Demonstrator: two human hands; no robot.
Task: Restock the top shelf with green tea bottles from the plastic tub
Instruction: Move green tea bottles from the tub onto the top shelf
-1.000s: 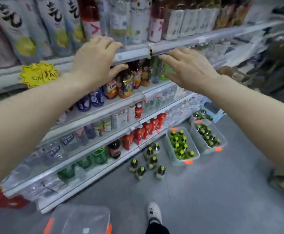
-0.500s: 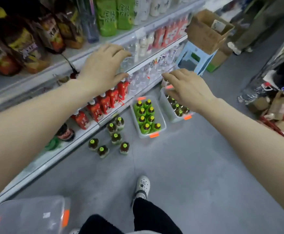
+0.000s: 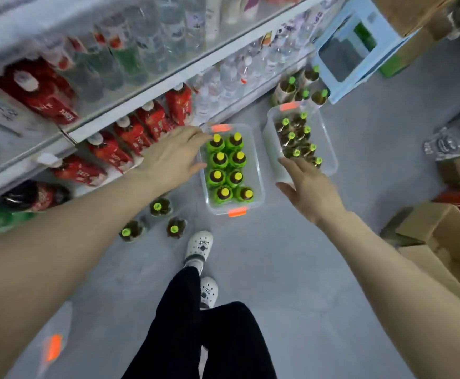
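**Tubs standing open above, clutter crowding in at floor level**

The near clear plastic tub with orange latches is standing uncovered. Eight yellow-capped green bottles are filling it wall to wall, leaving the left hand room only from above. The right hand is hovering near a narrow strip of grey floor that is separating this tub from a second clear plastic tub. White shelving is running close along the left, three loose dark bottles are standing near the tub's left corner, and brown cardboard boxes are blocking the right.

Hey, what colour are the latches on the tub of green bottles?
Orange. The head view shows one latch at each end of the tub.
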